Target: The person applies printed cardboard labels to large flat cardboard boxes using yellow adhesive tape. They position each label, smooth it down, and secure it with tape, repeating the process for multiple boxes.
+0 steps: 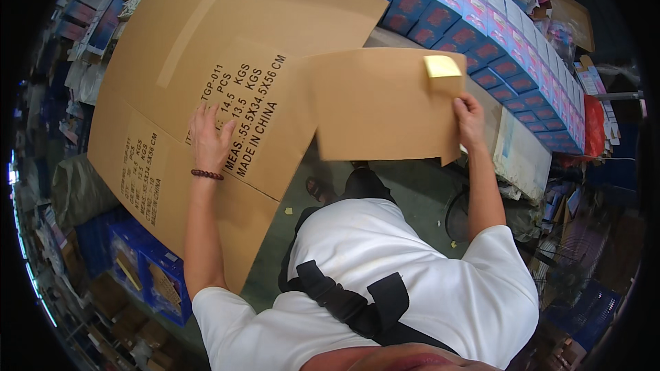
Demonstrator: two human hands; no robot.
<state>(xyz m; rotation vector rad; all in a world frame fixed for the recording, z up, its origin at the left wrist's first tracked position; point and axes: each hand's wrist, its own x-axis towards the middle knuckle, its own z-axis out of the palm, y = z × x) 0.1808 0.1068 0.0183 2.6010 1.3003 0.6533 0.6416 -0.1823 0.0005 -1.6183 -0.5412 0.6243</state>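
Note:
A large flattened cardboard carton (268, 14) with black printing spreads across the left and middle in front of me. My left hand (210, 139), with a dark bead bracelet at the wrist, rests on its printed face with the fingers apart. At the right, my right hand (469, 121) grips the edge of a smaller cardboard sheet (385, 106). A yellow sticky-note pad (442, 66) shows near that sheet's upper right corner, just above my right hand. The smaller sheet's left edge overlaps the carton and looks slightly blurred.
Stacked blue and pink boxes (474, 27) curve along the far right side. A blue plastic crate (152, 268) stands at the lower left, under the carton's edge. A fan (567, 261) is at the lower right. Yellow paper scraps (289, 211) lie on the green floor (275, 251).

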